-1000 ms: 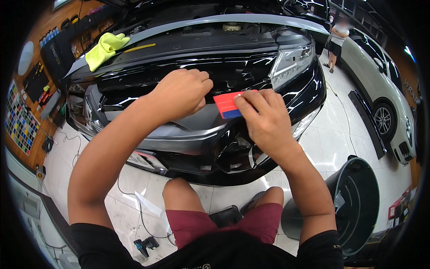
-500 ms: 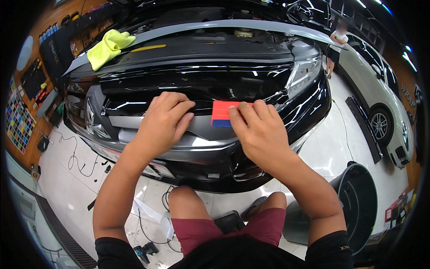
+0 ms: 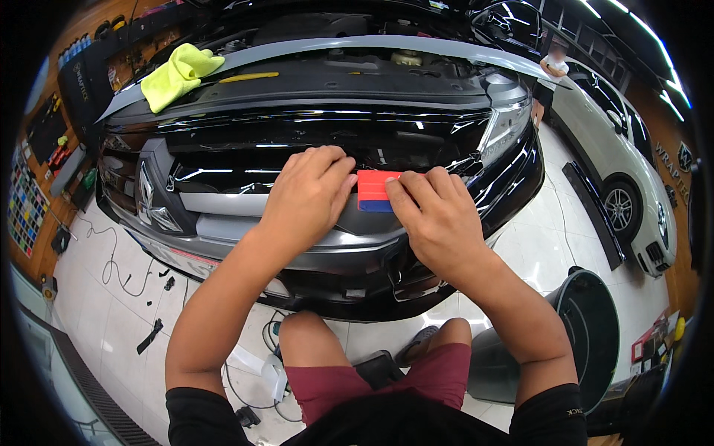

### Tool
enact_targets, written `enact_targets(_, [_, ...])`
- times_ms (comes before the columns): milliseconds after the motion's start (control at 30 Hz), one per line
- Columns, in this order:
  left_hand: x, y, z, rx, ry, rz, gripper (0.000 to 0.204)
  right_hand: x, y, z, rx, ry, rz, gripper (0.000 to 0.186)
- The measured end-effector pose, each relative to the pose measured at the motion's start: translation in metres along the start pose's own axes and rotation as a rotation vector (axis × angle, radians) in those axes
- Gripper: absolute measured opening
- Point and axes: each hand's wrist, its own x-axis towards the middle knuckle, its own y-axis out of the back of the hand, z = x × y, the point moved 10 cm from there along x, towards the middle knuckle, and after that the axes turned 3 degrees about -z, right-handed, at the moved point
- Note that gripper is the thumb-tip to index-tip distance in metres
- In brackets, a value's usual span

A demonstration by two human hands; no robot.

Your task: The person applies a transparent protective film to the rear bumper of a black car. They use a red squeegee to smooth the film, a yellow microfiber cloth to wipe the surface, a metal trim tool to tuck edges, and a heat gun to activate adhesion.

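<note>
In front of me is the black front end of a car [image 3: 245, 123], with a grey trim strip [image 3: 223, 204] across its grille. My right hand [image 3: 439, 212] is closed on a red squeegee [image 3: 374, 186] with a dark blue edge, held flat near the trim. Just left of it, my left hand [image 3: 309, 197] has its fingers curled together and its thumb drawn in close to them. Whatever lies between those fingertips, if anything, is too small or hidden to make out. A yellow-green cloth [image 3: 178, 78] is draped over the car's upper left front.
A long grey strip [image 3: 357, 41] spans the open engine bay, near a yellow tool [image 3: 249, 76]. At the right stand a dark bin [image 3: 587, 334], a black panel [image 3: 591, 212] and a light-coloured car [image 3: 632, 163]. A person [image 3: 550, 70] stands beyond. Cables [image 3: 111, 267] lie on the floor.
My left hand has moved right, close to the squeegee, and its thumb and fingers have come nearer together. The squeegee stays in my right hand, almost in the same place.
</note>
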Motion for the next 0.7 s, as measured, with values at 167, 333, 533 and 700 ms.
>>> enact_targets(167, [-0.003,0.005,0.01,0.082,-0.062,-0.057,0.032,0.015,-0.002,0.0,-0.003,-0.05,-0.083,0.03])
enact_targets(333, [-0.003,0.003,0.005,0.101,-0.028,-0.094,0.037,0.001,0.006,0.004,0.008,-0.054,-0.035,0.035])
enact_targets(533, [0.002,0.009,0.014,0.156,-0.199,0.074,0.046,0.007,-0.004,-0.003,-0.037,-0.04,-0.055,0.035])
enact_targets(700, [0.027,-0.006,0.029,0.283,-0.426,-0.157,0.023,-0.001,0.002,0.003,-0.001,-0.061,-0.064,0.035])
